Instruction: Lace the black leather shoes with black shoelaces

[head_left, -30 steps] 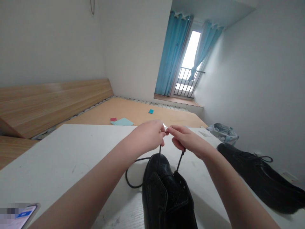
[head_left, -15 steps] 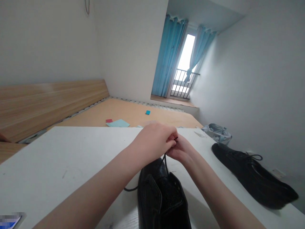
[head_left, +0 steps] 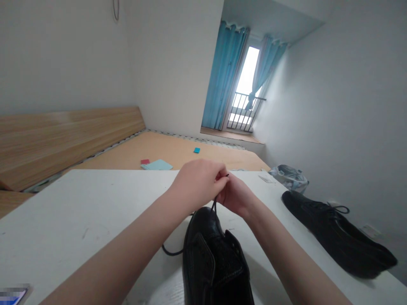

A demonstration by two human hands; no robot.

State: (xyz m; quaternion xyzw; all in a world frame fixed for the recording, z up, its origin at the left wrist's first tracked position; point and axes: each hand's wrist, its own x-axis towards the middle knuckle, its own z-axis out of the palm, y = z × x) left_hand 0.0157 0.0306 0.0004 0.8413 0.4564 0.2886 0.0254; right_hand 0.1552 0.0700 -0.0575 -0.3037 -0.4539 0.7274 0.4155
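Works with both hands together above the toe of a black shoe, at near centre of the white tabletop
Pinches black lace in the left hand, with the grip clamped on it between thumb and bent forefinger, and with a dark tip of lace just showing past the thumb
Holds the right hand close against the left, on its right side, with fingers mostly hidden; cannot tell from this angle if clamped on lace or apart
Shows strands of lace running from the front of the shoe up to the underside of the hands; shows also a loop curving over the tabletop just left of the shoe
Has the shoe upright, toe to the far side, opening to the near side, with side flaps spread apart around the tongue
Sees a second shoe well apart at right, also black, on the tabletop, with a loop of lace standing out at its top
Notes a phone cut off at the near left corner and a pale card by the tabletop's far right edge
Spots a pale bag beyond that edge
Sees past the far edge a tan-topped bed with a pale green sheet and a small blue square on it
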